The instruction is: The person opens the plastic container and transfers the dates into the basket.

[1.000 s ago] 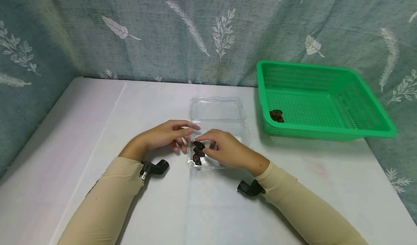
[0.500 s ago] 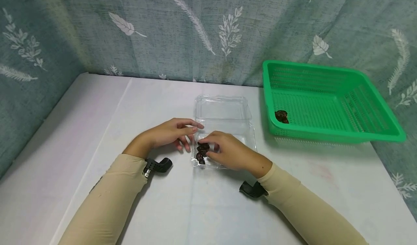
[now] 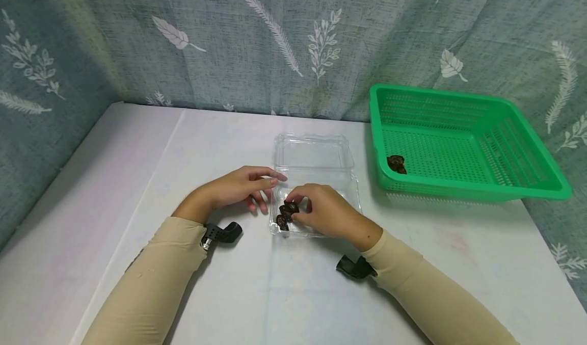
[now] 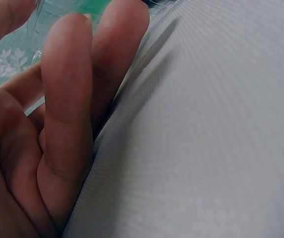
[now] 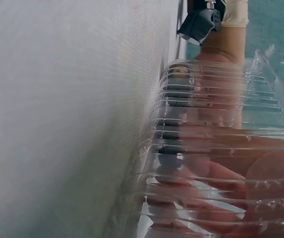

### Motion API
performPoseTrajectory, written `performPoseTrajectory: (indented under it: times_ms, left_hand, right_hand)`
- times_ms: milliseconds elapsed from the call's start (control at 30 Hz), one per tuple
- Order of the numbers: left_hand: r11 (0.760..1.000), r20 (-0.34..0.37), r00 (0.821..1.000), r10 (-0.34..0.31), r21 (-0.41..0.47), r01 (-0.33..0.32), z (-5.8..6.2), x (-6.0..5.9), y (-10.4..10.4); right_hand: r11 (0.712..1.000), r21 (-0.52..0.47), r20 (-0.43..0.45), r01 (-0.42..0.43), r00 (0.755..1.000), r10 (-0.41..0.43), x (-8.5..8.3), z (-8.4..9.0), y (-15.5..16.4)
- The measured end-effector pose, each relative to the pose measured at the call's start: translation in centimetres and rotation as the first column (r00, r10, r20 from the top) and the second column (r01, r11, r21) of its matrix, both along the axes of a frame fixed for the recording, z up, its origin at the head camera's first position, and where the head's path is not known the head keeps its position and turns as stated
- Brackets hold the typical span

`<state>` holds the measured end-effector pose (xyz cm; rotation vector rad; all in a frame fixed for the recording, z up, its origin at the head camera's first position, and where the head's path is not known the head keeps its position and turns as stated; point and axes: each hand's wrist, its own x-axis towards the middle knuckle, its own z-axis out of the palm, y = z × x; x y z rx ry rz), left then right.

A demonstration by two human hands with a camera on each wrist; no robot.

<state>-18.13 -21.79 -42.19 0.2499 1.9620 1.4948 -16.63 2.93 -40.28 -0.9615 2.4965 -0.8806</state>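
An open clear plastic clamshell box [image 3: 339,197] lies mid-table with its lid [image 3: 312,151] folded back. Several dark, wrinkled dates [image 3: 282,222] sit together at the box's left side. My right hand [image 3: 327,210] is inside, its thumb and index finger pinching the uppermost date [image 3: 292,206] of the group. In the right wrist view, the ribbed wall [image 5: 270,186] stands in front of that hand, and the dates behind it look blurred. My left hand [image 3: 236,184] rests beside the box with relaxed fingers, fingertips at its left rim. Those fingers [image 4: 67,89] hold nothing in the left wrist view.
At the back right stands a green perforated basket [image 3: 458,187], with a few dates [image 3: 396,164] in its near left corner. White cloth [image 3: 220,294] covers the table. A patterned curtain [image 3: 206,49] hangs close behind.
My right fingertips have shifted slightly right in the box, and the uppermost date has moved right with them. My left hand stays at the rim. The head view has shifted slightly.
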Motion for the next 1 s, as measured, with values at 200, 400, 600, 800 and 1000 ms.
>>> performPoseTrajectory:
  times_ms: [200,400,600,800,1000]
  left_hand:
    - [1.0,-0.002,1.0,-0.002,-0.011,0.002,0.3,-0.3,0.3]
    - [1.0,-0.022,1.0,-0.007,-0.024,0.007,0.5,-0.4,0.3]
    - [0.999,-0.033,0.999,-0.003,-0.051,0.001,0.3,-0.3,0.1]
    - [0.998,-0.026,1.0,-0.002,-0.055,0.001,-0.2,-0.1,0.2]
    - [0.998,-0.038,0.999,-0.01,-0.056,0.008,-0.4,-0.1,0.3]
  right_hand:
    - [0.999,0.028,0.011,0.033,0.999,-0.033,-0.1,0.2,0.3]
    - [0.998,0.037,-0.007,0.042,0.999,-0.042,-0.1,0.6,0.3]
    - [0.998,0.038,-0.064,0.053,0.997,-0.051,0.0,1.5,0.6]
    - [0.997,-0.042,-0.131,0.071,0.988,-0.076,0.4,3.0,1.8]
    - [0.973,-0.218,-0.197,0.08,0.973,-0.124,0.3,5.3,3.5]
